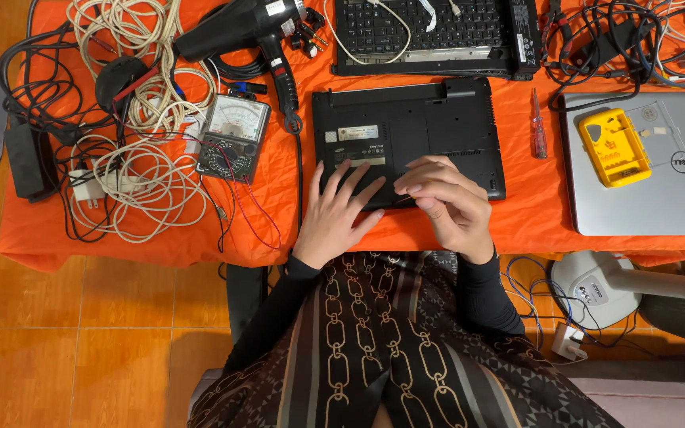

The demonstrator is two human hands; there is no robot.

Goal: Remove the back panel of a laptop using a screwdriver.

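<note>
A small black plastic laptop [407,135], turned underside up, is being rested on near the front edge of the orange-clothed tabletop [160,238]; the left hand [337,210] is being laid flat on its near edge, fingers spread wide and holding nothing; the right hand [444,202] is being held just beside it over the same edge, fingers curled inward, and whether anything is being pinched cannot be told. An analogue multimeter with a pale dial [234,136] is being kept to the left, beside tangled white cables [148,186]; a black hair dryer [243,32] is lying above it; a red-handled screwdriver [539,127] is lying to the right, near a silver laptop [652,170] on which a yellow plastic case [614,147] is being carried.
</note>
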